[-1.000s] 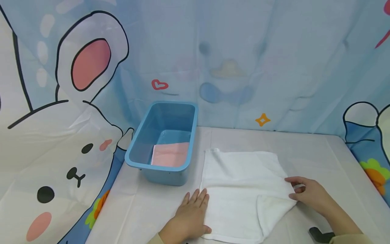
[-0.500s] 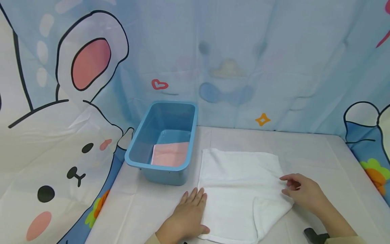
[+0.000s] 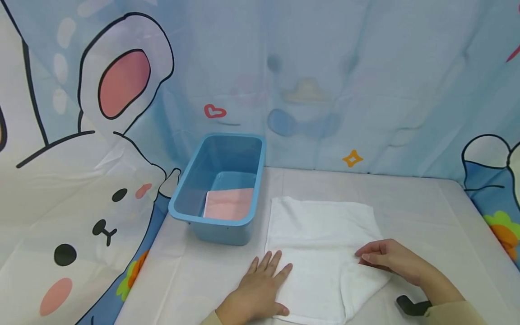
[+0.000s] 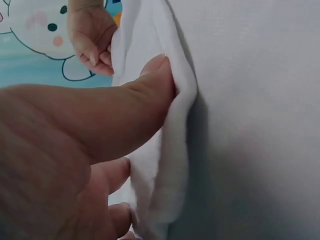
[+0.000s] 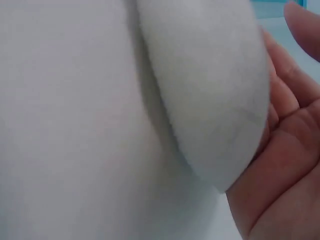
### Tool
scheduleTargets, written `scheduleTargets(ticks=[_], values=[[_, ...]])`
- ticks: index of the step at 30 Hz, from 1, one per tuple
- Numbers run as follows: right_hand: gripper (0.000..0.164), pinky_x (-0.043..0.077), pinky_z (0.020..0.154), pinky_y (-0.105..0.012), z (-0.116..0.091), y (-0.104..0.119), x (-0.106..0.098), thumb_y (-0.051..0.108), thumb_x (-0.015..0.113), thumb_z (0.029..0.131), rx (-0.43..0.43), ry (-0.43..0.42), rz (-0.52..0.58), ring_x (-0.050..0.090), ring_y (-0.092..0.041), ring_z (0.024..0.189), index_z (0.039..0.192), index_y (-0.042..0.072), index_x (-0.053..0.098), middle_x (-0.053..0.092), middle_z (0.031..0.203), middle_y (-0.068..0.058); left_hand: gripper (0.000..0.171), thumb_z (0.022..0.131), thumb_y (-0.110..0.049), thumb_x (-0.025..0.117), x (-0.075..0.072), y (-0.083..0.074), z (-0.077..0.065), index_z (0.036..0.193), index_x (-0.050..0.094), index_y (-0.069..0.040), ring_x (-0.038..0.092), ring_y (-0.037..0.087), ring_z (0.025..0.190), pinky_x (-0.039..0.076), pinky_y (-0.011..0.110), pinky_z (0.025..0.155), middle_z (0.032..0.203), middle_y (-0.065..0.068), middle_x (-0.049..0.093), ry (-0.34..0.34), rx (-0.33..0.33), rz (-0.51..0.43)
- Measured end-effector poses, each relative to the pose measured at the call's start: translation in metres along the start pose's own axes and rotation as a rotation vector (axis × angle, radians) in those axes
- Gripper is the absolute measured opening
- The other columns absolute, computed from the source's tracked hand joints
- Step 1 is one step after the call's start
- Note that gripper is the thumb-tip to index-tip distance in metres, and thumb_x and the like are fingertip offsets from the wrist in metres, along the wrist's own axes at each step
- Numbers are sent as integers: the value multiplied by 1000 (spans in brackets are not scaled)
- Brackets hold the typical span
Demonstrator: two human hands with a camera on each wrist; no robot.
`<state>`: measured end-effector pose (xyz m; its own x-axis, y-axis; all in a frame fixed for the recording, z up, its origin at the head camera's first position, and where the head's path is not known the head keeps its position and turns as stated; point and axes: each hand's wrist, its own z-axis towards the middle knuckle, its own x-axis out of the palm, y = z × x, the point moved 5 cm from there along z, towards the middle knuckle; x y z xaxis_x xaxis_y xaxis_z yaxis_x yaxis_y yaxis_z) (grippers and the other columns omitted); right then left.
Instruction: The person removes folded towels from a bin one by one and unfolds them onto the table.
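Note:
A white towel (image 3: 313, 266) lies spread on the table, its lower right corner (image 3: 361, 289) folded over. My left hand (image 3: 260, 289) rests on the towel's left edge, fingers spread; in the left wrist view the thumb (image 4: 135, 100) lies along that edge. Over the right side is my right hand (image 3: 394, 262), its fingers loosely bent above the fold. The right wrist view shows the towel's raised edge (image 5: 215, 95) beside the palm, with the thumb (image 5: 305, 30) apart from the fingers. Whether those fingertips touch cloth is hidden.
A blue plastic basin (image 3: 221, 228) stands left of the towel, near the backdrop. Inside it lies a folded pink cloth (image 3: 229, 204). A dark object (image 3: 410, 306) sits by the right wrist. A printed cartoon backdrop (image 3: 308, 54) hangs behind the white-covered table (image 3: 414, 203).
My right hand has moved left from the towel's right edge to over the cloth. The left hand's fingers have spread apart and reach slightly further onto the towel.

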<state>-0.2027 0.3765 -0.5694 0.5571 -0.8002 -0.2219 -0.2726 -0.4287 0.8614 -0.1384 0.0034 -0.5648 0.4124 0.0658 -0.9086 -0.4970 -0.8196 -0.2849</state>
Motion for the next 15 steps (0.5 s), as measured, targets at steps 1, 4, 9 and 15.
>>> scheduleTargets(ticks=[1,4,9,15], values=[[43,60,89,-21,-2,-2,1,23,60,112,4,18,0,73,-1,105,135,-13,65,80,124,-8,110,84,-70,78,0,0,-1,172,22,-38,10,32,171,22,61,134,184,5,6,1,0,-1],[40,59,87,-21,-7,-8,4,23,56,113,22,90,34,71,-2,103,131,-11,69,81,122,-3,111,83,-70,79,0,-2,-3,173,22,-37,11,33,171,22,62,133,184,5,7,3,-3,4],[44,46,60,-20,-19,-16,12,22,44,117,38,240,134,64,-2,78,125,-12,71,82,99,2,112,82,-70,79,0,-3,-6,173,22,-36,11,33,171,22,63,133,184,4,7,16,-10,12],[51,63,74,-25,-34,-22,27,22,35,118,70,407,277,80,-15,86,125,-17,66,84,102,-12,116,82,-71,80,4,-2,-7,173,18,-36,9,32,171,21,64,133,184,4,5,40,-18,18]])
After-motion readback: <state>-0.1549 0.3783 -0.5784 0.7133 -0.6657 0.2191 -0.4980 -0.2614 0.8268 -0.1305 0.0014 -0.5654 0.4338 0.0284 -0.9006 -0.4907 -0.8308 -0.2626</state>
